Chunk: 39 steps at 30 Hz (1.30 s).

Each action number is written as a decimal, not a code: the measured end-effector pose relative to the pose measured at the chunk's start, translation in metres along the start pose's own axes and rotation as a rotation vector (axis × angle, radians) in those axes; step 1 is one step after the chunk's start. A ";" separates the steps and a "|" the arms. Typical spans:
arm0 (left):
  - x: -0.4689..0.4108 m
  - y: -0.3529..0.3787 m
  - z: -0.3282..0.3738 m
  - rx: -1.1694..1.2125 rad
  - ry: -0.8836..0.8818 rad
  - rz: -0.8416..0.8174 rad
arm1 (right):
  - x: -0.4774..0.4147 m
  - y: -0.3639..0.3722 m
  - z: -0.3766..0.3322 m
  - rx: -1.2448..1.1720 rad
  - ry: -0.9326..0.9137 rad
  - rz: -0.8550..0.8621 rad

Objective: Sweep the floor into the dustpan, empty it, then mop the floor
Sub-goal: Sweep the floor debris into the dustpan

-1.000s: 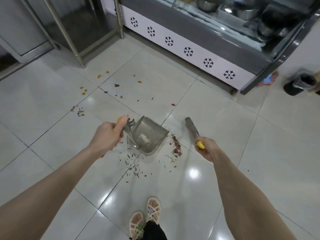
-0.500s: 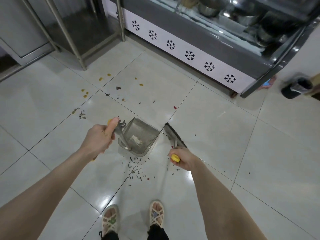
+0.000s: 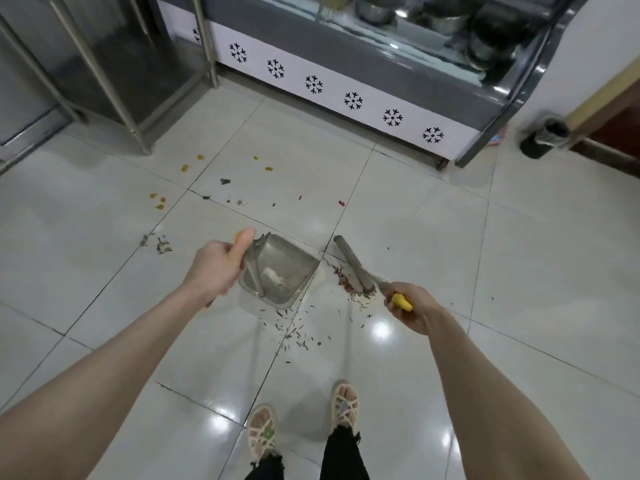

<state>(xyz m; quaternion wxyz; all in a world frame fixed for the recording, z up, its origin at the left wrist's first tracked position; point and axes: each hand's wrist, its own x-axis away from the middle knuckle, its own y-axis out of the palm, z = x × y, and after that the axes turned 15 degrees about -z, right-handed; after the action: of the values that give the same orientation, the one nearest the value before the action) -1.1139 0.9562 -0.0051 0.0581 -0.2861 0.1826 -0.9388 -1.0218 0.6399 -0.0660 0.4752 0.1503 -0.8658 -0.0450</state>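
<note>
My left hand grips the yellow-tipped handle of a grey dustpan, which rests on the white tiled floor with its mouth facing right. A white scrap lies inside the pan. My right hand holds the yellow-ended handle of a grey broom, whose head sits on the floor just right of the pan's mouth. Reddish crumbs lie against the broom head. Small dark bits are strewn in front of the pan, toward my feet.
More debris lies farther out: yellow pieces, dark scraps and a clump at the left. A display cooler with snowflake marks lines the back. Metal table legs stand at the left, and a black bin at the right.
The broom head swung back to the right, away from the pan's mouth, and now rests beside the reddish crumbs. My left hand and the dustpan stayed put. My feet shifted slightly.
</note>
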 end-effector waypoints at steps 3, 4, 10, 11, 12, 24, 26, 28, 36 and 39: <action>0.002 0.001 0.000 -0.020 0.013 -0.033 | 0.018 -0.003 0.012 -0.026 -0.020 0.068; 0.003 0.001 0.000 -0.031 0.015 -0.039 | 0.022 -0.005 0.016 -0.038 -0.021 0.092; 0.000 -0.005 -0.008 -0.039 0.024 -0.049 | 0.019 -0.012 0.040 -0.152 -0.046 0.192; -0.001 -0.005 -0.010 -0.037 0.027 -0.054 | 0.015 -0.012 0.044 -0.180 -0.047 0.196; -0.001 -0.004 -0.012 -0.036 0.031 -0.058 | 0.012 -0.012 0.048 -0.205 -0.048 0.197; -0.005 -0.009 -0.024 -0.045 0.019 -0.092 | -0.028 0.061 0.057 -0.385 -0.031 0.028; -0.005 -0.011 -0.026 -0.048 0.017 -0.088 | -0.029 0.072 0.049 -0.387 -0.032 -0.002; -0.002 -0.014 -0.028 -0.046 0.008 -0.074 | -0.029 0.082 0.045 -0.382 -0.026 -0.037; 0.014 -0.027 -0.034 -0.030 0.011 -0.024 | -0.022 0.085 0.029 -0.318 -0.046 -0.111; 0.023 -0.029 -0.033 -0.036 0.000 0.009 | -0.013 0.078 0.020 -0.271 -0.057 -0.125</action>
<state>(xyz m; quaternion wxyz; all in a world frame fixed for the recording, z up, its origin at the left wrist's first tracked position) -1.1513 0.9887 -0.0078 0.0574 -0.2861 0.2007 -0.9352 -1.0485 0.7169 -0.0704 0.4628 0.1370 -0.8538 -0.1952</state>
